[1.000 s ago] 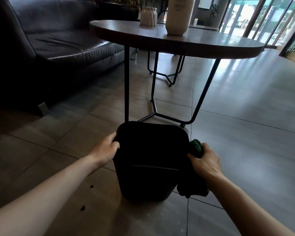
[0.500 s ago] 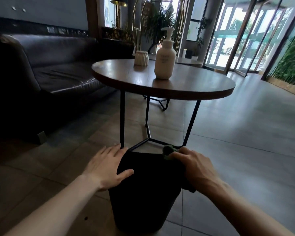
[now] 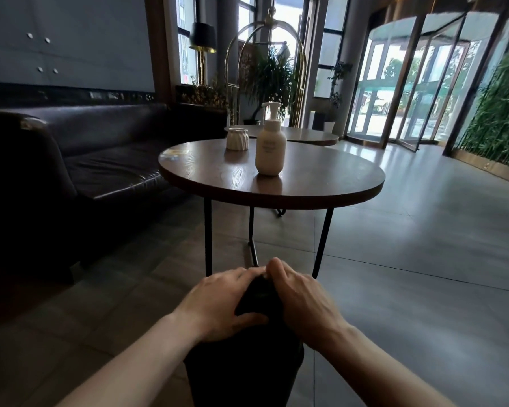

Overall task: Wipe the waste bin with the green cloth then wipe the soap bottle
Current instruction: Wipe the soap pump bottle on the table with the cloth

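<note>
The black waste bin (image 3: 241, 377) stands on the floor at the bottom centre, in front of the round table. Both hands lie on its top, fingertips nearly touching. My left hand (image 3: 218, 304) grips the bin's left top edge, thumb across the front. My right hand (image 3: 303, 304) presses down on the right side, closed over the green cloth. The cloth (image 3: 259, 293) shows only as a dark patch between the hands. The cream pump soap bottle (image 3: 270, 151) stands upright on the table, beyond the hands and apart from them.
The round wooden table (image 3: 276, 198) has thin black legs just behind the bin. A white ribbed cup (image 3: 237, 138) sits beside the bottle. A dark leather sofa (image 3: 100, 160) fills the left. A second table (image 3: 306, 136), a brass luggage cart (image 3: 265, 54) and glass doors (image 3: 409, 83) are farther back.
My view has tilted up from the bin to the table and lobby. Both hands moved from the bin's sides onto its top and came together.
</note>
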Demonstrator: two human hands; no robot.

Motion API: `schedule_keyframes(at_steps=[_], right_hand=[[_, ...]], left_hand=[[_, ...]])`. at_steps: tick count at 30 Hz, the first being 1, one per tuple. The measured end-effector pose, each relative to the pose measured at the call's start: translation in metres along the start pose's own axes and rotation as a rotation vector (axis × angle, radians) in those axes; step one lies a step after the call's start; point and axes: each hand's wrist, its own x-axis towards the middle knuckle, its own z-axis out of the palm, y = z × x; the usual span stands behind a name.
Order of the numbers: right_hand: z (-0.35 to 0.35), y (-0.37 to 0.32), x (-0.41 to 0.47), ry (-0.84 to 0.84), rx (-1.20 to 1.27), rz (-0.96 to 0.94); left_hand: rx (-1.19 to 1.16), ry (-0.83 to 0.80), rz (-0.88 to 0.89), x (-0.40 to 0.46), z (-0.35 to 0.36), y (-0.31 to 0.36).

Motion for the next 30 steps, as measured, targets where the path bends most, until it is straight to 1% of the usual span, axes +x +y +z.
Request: schedule_keyframes(at_steps=[6, 10, 14, 16, 18, 21, 25, 30], right_hand=[[-0.001, -0.003, 0.001, 0.037, 0.078, 0.088], [0.005, 0.003, -0.005, 0.08, 0.294, 0.152], [0.011, 0.014, -0.016, 0.009, 0.443, 0.253], [0.017, 0.019, -0.021, -0.023, 0.5, 0.272], [0.022, 0.025, -0.024, -0.017, 0.55, 0.278], [0.022, 0.032, -0.019, 0.041, 0.5, 0.266], [0.013, 0.038, -0.003, 0.053, 0.407, 0.267], [-0.018, 0.035, 0.023, 0.026, 0.297, 0.223]], left_hand=[[-0.143, 0.073, -0.032, -0.002, -0.005, 0.016], [-0.144, 0.102, -0.013, 0.0, -0.009, 0.023], [-0.172, 0.146, 0.009, -0.001, -0.01, 0.026], [-0.179, 0.161, 0.017, -0.002, -0.012, 0.024], [-0.174, 0.168, 0.012, -0.004, -0.015, 0.018], [-0.067, 0.121, 0.019, -0.004, -0.019, 0.004], [0.121, 0.027, 0.09, 0.005, -0.027, -0.008], [0.148, -0.034, 0.116, 0.033, -0.058, -0.015]])
